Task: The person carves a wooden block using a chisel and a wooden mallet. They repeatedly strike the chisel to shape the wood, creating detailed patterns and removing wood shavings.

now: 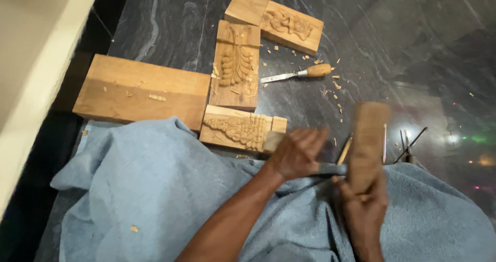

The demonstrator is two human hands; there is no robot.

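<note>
My left hand point(297, 151) is closed around a chisel point(326, 168), whose end sticks out to the right of the fist. The hand rests at the right end of a small carved wooden block point(237, 129) lying at the edge of a blue cloth point(155, 189). My right hand point(364, 208) grips a wooden mallet point(368, 140) by its lower end. The mallet stands upright and blurred, just right of the chisel's end. The chisel's blade is hidden behind my left hand.
A plain plank point(142, 91) lies to the left. Two more carved panels point(236, 63) point(292, 24) lie farther off on the dark stone floor point(392, 45), with a wooden-handled chisel point(297, 74) and scattered chips. Several thin tools point(408, 143) lie to the right. A pale wall edge point(31, 86) runs along the left.
</note>
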